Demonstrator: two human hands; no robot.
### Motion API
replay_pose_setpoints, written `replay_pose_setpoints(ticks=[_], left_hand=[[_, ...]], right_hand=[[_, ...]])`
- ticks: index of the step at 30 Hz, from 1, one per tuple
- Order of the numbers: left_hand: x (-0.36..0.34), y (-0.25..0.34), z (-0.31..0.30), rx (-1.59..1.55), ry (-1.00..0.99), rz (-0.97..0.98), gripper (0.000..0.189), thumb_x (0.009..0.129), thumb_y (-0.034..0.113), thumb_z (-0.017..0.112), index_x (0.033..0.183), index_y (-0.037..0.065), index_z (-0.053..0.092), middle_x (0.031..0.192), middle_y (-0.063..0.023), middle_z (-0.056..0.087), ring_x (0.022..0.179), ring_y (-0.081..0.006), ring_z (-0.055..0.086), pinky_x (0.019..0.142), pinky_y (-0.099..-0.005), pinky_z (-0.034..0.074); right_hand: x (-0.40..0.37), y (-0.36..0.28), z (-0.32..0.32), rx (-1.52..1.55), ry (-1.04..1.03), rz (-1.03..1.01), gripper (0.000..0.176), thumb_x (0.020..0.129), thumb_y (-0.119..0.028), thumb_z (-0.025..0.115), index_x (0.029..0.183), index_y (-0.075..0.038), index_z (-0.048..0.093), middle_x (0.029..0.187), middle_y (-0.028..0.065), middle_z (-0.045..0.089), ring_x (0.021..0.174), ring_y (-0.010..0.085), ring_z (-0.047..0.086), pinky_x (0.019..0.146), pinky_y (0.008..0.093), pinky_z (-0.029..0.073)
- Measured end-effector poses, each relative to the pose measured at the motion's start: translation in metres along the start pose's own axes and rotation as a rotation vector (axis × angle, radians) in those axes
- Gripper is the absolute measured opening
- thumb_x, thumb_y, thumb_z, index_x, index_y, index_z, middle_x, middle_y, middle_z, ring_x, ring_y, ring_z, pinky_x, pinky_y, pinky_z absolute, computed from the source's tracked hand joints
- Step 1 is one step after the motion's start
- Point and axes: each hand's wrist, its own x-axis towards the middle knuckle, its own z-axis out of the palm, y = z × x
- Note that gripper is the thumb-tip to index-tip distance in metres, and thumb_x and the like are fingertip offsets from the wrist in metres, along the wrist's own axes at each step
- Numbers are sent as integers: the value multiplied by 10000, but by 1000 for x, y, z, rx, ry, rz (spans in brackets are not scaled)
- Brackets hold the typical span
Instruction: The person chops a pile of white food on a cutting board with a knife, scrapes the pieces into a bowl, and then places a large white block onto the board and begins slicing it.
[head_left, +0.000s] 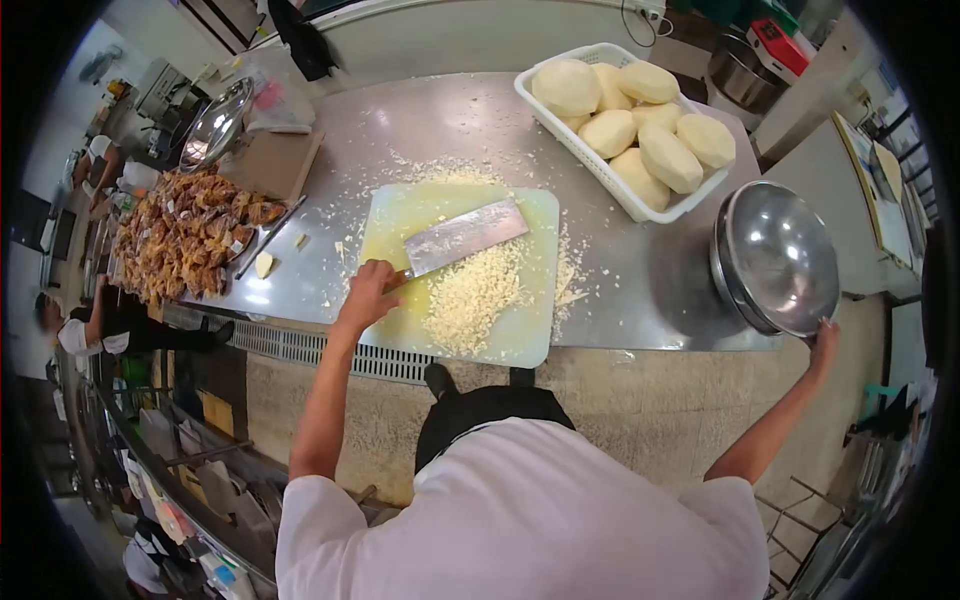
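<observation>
My left hand (374,291) is closed around the handle of a cleaver (470,236), whose broad blade lies flat over the cutting board (395,325). Beside the blade, a heap of finely chopped pale vegetable (475,305) covers the middle of the board, and crumbs are scattered around it. At the table's right end, my right hand (823,345) grips the near rim of a shiny metal bowl (785,255). This bowl sits tilted against or inside a second metal bowl (722,275), mostly hidden behind it.
A white plastic basket (600,185) of large peeled pale roots (668,158) stands at the back right. On the left are a big pile of browned food pieces (185,230), a dark rod-like tool (272,236) and a brown board (270,163). Another person (90,325) stands far left.
</observation>
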Motion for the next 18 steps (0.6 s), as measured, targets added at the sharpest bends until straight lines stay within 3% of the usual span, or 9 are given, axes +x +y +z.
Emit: replay_pose_setpoints(ticks=[2, 3, 5, 8, 11, 13, 15, 17, 18], left_hand=[[7, -3, 7, -29, -41, 20, 423, 643, 83, 747, 979, 61, 491, 864, -143, 549, 894, -375, 540, 741, -446, 443], [12, -4, 10, 11, -66, 37, 390, 667, 74, 726, 977, 60, 488, 856, -153, 547, 888, -382, 540, 738, -450, 443], [17, -8, 12, 45, -89, 67, 358, 691, 64, 704, 974, 59, 485, 849, -162, 545, 882, -389, 540, 735, -454, 443], [29, -14, -1, 3, -141, 92, 356, 726, 32, 652, 1042, 59, 492, 890, -177, 575, 881, -393, 555, 745, -465, 448], [40, -28, -51, -143, -24, 41, 503, 736, -17, 612, 1208, 102, 486, 940, -161, 624, 874, -338, 607, 739, -420, 471], [57, -74, -75, -374, -29, -4, 455, 771, 18, 624, 1213, 96, 548, 790, -91, 585, 738, -217, 587, 700, -323, 474], [81, -148, -76, -458, 48, 18, 368, 852, 110, 601, 1217, 87, 558, 731, -48, 567, 657, -135, 546, 602, -269, 458], [105, -189, -85, -608, 72, -231, 345, 919, 230, 554, 1237, 96, 550, 662, -11, 536, 533, -94, 491, 471, -242, 409], [118, -205, -90, -616, 59, -224, 345, 919, 230, 554, 1237, 96, 550, 662, -11, 536, 533, -94, 491, 471, -242, 409]], right_hand=[[-28, -38, -12, -41, 14, 23, 387, 880, -208, 528, 1175, 20, 422, 956, 143, 574, 807, 252, 626, 681, 397, 571], [-30, -40, -24, -49, 13, 27, 387, 880, -208, 528, 1175, 20, 422, 956, 143, 574, 807, 252, 626, 681, 397, 571], [-22, -36, -59, 40, 121, 63, 364, 893, -189, 514, 1184, 17, 437, 1049, 140, 578, 1019, 261, 580, 825, 416, 516], [-96, -69, -66, 118, 248, -10, 339, 900, -199, 513, 1165, 7, 467, 1047, 125, 559, 1024, 245, 542, 852, 402, 471], [-200, -104, -61, 215, 425, -105, 306, 911, -214, 512, 1136, -8, 511, 1044, 102, 530, 1033, 220, 485, 893, 381, 403], [-244, -80, -107, 105, 144, -121, 274, 901, -240, 543, 1069, -25, 531, 970, 63, 506, 942, 194, 459, 886, 377, 371], [-337, -127, -26, 172, 460, -44, 235, 875, -249, 585, 986, -49, 533, 930, 45, 509, 914, 192, 461, 873, 359, 380], [-373, -74, -54, 207, 444, -33, 212, 853, -229, 602, 955, -60, 528, 905, 50, 518, 880, 193, 483, 864, 348, 394], [-397, -58, -55, 227, 393, -1, 186, 849, -210, 597, 936, -65, 521, 890, 42, 524, 866, 184, 493, 849, 344, 404]])
